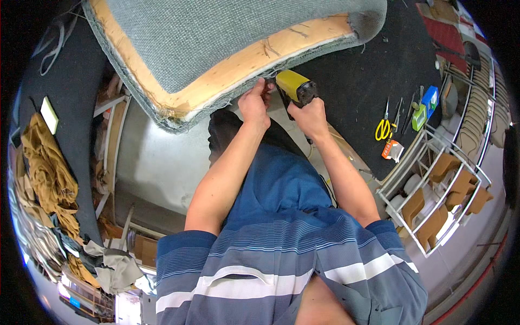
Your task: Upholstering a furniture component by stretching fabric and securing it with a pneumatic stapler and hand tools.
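Note:
An upholstered furniture panel in grey-green woven fabric lies at the top of the view. Its pale wooden frame shows along the near side, with frayed fabric along the outer edge. My left hand is closed at this edge, its thumb and fingers pinching the fabric. Just to the right, my right hand grips a yellow and black staple gun by its handle. The gun's front end is close to the panel's edge, by my left fingertips; whether it touches, I cannot tell.
On the black-covered table to the right lie yellow-handled scissors, an orange and white box, and green and blue items. A white metal rack stands beyond. Brown cloth is heaped at left.

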Demonstrator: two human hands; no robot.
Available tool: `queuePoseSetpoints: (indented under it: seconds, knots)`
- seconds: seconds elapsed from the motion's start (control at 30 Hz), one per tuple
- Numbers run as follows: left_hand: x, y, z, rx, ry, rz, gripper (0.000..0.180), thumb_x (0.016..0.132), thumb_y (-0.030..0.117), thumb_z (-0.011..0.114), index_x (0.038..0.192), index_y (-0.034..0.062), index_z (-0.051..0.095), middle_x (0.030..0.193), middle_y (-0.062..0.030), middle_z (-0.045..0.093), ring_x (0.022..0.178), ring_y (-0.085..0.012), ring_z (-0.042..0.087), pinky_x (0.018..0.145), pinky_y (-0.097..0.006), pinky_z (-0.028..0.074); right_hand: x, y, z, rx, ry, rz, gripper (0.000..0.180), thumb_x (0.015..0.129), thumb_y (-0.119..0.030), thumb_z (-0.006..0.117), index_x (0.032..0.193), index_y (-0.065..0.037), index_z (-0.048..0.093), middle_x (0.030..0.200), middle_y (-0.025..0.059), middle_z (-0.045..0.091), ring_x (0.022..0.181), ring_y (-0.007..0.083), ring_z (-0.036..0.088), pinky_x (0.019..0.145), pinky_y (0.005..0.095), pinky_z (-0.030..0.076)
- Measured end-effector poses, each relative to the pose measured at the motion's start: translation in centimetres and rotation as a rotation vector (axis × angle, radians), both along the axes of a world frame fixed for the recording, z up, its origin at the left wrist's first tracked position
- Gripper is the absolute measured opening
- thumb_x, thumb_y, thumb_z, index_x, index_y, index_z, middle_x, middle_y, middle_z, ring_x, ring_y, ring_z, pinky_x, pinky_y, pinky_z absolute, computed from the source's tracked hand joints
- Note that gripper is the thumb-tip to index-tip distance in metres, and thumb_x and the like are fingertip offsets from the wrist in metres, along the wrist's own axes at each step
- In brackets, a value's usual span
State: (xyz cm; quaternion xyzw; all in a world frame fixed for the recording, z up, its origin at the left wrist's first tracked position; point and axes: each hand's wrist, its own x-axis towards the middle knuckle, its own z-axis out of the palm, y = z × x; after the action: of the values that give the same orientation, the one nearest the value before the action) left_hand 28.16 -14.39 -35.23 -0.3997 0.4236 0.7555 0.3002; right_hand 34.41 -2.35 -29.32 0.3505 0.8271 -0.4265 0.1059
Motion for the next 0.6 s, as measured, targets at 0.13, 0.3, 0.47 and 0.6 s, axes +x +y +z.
queuePoseSetpoints:
  seconds: [0.13,0.3,0.47,0.6]
  knots:
    - [0.0,-0.6,-0.2,0.023,0.002,-0.021,0.014,0.098,0.023,0.066,0.097,0.0092,0.067,0.085,-0.0027,0.071,0.066,-0.01,0.052,0.051,-0.025,0.033,-0.7,-0.9,0.7,0.071,0.007,0.0,0.031,0.074,-0.011,0.07,0.102,0.002,0.067,0.089,0.0221,0.071,0.088,0.0357,0.072,0.079,0.0428,0.055]
    - [0.0,-1.2,0.0,0.015,-0.03,-0.018,0.013,0.097,0.024,0.068,0.094,0.0107,0.068,0.084,-0.0007,0.07,0.065,-0.0092,0.05,0.052,-0.025,0.032,0.0,-0.1,-0.1,0.011,-0.021,0.009,0.03,0.074,-0.011,0.07,0.101,0.001,0.07,0.089,0.0213,0.073,0.087,0.0348,0.073,0.078,0.0414,0.056]
    - [0.1,-1.1,-0.3,0.008,-0.012,-0.04,0.014,0.096,0.025,0.069,0.091,0.0128,0.069,0.082,0.0015,0.07,0.065,-0.0082,0.049,0.052,-0.024,0.031,0.6,-0.5,-0.9,-0.077,0.102,0.009,0.028,0.074,-0.01,0.07,0.1,0.002,0.072,0.089,0.0215,0.074,0.085,0.0342,0.074,0.077,0.0405,0.056]
    - [0.2,-1.0,-0.6,-0.021,-0.031,0.008,0.021,0.093,0.026,0.074,0.083,0.0078,0.071,0.077,-0.0011,0.071,0.057,-0.0068,0.047,0.05,-0.024,0.033,0.2,-0.9,-0.4,-0.026,0.054,0.038,0.031,0.074,-0.009,0.07,0.103,0.001,0.07,0.092,0.0208,0.074,0.088,0.0351,0.073,0.079,0.0413,0.056]
